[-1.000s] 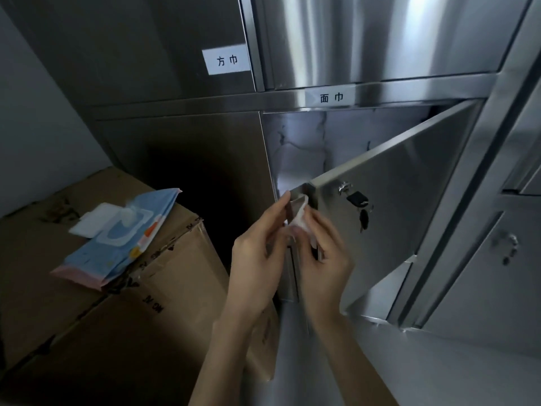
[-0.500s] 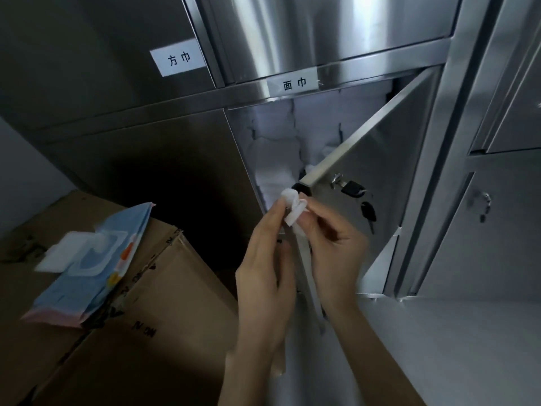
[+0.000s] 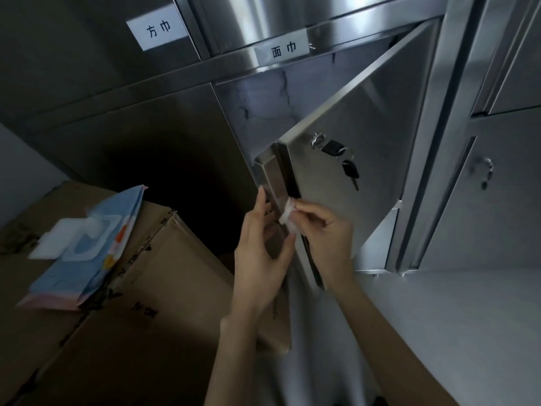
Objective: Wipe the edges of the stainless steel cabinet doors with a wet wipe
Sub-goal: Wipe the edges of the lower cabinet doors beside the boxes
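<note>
- R hand [image 3: 325, 230] pinches the wet wipe [image 3: 288, 213] btw thumb and fingertips. The wipe is folded small and the fingers are curled, not spread.
- L hand [image 3: 263, 253] clamps the open cabinet door [image 3: 366, 136] at its free edge: fingers lie straight up the folded flange [image 3: 270, 183], thumb wraps the near face.
- Wipe sits abt mid-height on that vertical edge, touching the steel, just above the L thumb. The edge's top corner is well above it; the lower run drops behind both hands.
- Step in hand, as I judge it: running the wipe along this edge.
- To do it well: keep the wipe wrapped round the lip so both faces get contact, use even pressure, and make one long stroke w/o lifting.
- L hand should hold firm so the door doesn't swing on its hinge under the push.
- Dark slot btw flange and front panel prob traps grime; I'd push a fold of the wipe into it.
- Keys [image 3: 349, 171] hang from the lock just right of the edge, above the R hand. I'd steer clear so nothing snags.
- Wipes pack [image 3: 87, 244] lies on the cardboard box [image 3: 146, 317] at left, well apart, flap apparently open; a spare if this one dries.
</note>
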Demonstrator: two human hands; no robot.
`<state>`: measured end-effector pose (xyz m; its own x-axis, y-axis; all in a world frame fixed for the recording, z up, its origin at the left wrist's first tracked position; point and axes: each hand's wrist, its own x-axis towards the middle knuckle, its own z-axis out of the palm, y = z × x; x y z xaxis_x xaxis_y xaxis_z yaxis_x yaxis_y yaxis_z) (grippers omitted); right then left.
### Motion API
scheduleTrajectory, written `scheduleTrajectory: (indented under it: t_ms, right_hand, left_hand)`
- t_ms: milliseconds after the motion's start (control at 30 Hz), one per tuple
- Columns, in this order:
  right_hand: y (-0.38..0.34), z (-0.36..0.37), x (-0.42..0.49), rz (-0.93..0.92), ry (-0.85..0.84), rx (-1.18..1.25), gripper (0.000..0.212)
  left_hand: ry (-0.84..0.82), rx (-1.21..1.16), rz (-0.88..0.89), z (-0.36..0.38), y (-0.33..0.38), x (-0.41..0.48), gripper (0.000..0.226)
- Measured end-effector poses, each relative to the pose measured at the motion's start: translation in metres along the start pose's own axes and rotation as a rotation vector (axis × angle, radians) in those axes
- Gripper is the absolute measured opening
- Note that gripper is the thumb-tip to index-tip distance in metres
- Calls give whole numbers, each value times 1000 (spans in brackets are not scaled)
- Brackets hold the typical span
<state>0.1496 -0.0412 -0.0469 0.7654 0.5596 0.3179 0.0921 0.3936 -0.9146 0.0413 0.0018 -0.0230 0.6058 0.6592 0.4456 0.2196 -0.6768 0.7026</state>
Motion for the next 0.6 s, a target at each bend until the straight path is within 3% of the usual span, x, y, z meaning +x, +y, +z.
scheduleTrajectory:
  t_ms: [133,367,600]
  right_hand:
    - [35,-15,-25,186,-1,-130,34]
    - [12,-8,-6,-44,28,-129,29]
    - [59,-15,-44,254,74,-175,33]
  left_hand:
    - [-69,24,11,-10,-6,3,88]
    - [-70,81,97,-19,2,10,71]
    - [-17,108,204,-22,5,22,85]
